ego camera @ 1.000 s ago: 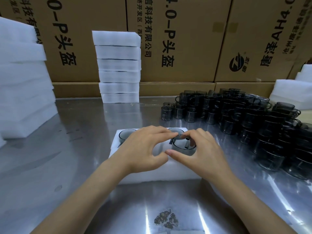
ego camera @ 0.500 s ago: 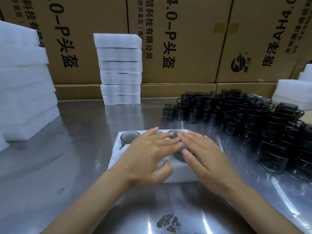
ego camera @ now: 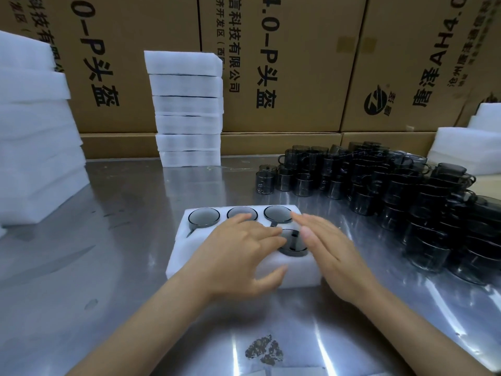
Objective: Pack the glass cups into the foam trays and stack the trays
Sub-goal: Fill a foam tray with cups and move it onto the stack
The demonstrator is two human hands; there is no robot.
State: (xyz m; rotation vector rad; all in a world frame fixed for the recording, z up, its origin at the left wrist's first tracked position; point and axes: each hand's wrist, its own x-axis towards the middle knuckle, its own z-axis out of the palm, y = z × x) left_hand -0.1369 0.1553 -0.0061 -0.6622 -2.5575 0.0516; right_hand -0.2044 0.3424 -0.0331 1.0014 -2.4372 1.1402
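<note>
Both hands are lying flat with straight fingers, holding nothing: the left hand [ego camera: 238, 256] is resting on the white rectangular foam tray [ego camera: 179, 256], the right hand [ego camera: 332, 251] beside the dark smoked-glass cup [ego camera: 292, 241] sitting in its front socket. Three more cups are filling the back row on the steel desk [ego camera: 108, 267].

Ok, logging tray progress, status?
Both hands open: left hand, right hand over foam tray. Four cups showing, front-right cup seated. Nothing in the way.

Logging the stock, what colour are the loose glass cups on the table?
Dark smoky grey, see-through glass cups, clearest in the head view.
</note>
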